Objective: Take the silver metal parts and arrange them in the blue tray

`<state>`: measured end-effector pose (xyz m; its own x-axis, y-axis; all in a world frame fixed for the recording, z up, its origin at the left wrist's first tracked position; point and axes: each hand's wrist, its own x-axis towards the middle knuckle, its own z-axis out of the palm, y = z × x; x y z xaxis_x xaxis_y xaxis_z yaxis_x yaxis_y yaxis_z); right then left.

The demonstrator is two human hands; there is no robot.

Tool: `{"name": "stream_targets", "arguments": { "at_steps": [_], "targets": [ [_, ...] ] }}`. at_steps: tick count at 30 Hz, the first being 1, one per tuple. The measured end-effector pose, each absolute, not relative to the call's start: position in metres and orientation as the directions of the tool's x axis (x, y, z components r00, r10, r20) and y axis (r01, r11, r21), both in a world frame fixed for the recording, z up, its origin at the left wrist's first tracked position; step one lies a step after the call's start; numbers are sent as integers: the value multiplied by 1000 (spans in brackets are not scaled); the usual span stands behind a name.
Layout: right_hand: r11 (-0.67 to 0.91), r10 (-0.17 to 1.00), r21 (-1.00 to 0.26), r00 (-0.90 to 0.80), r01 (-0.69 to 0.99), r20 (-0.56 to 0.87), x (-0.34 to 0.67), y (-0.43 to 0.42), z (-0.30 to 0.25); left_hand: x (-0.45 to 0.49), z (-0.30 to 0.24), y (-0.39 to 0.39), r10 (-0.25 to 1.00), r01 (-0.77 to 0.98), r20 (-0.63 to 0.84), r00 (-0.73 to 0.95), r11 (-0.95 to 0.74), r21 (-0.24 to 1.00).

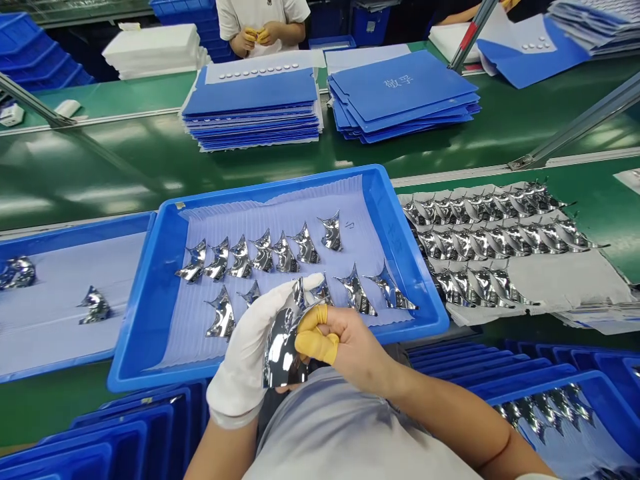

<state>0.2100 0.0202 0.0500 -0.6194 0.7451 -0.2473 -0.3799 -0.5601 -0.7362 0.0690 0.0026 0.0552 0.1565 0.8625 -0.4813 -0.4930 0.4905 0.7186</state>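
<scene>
A shiny chrome-plated part [283,347] with pointed corners is held close to my body, over the near edge of a blue tray [135,320]. My left hand [245,353], in a white glove, is wrapped round its left side. My right hand [345,340], with yellow finger cots on its thumb and fingers, pinches the part's upper right edge. Beyond my hands, several similar chrome parts [263,250] lie in two rows on the tray's pale wrinkled liner [240,213]. Some of the nearer row is hidden behind my hands.
On the right, rows of chrome parts [480,240] lie on grey sheets. A second blue tray [65,353] at left holds a few more. Stacked blue folders [255,113] stand across the green bench, where a co-worker's hands [257,37] wear yellow finger cots. Stacked trays [125,427] are below.
</scene>
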Motion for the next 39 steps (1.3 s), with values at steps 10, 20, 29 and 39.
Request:
{"name": "stream_targets", "arguments": {
  "at_steps": [10, 20, 29, 39],
  "targets": [
    [-565, 705, -740, -679, -365, -204, 211, 19, 45, 58, 42, -1, 858, -520, -451, 246, 509, 686],
    [-196, 821, -904, -567, -380, 61, 212, 33, 14, 51, 56, -14, 971, -6, 192, -139, -195, 981],
    [-15, 847, -938, -504, -346, 172, 219, 33, 13, 57, 58, -15, 962, 30, 111, -248, -107, 994],
    [258, 804, -943, -494, -213, 331, 227, 34, 20, 55, 53, -14, 958, 3, 75, -276, -77, 997]
  ]
}}
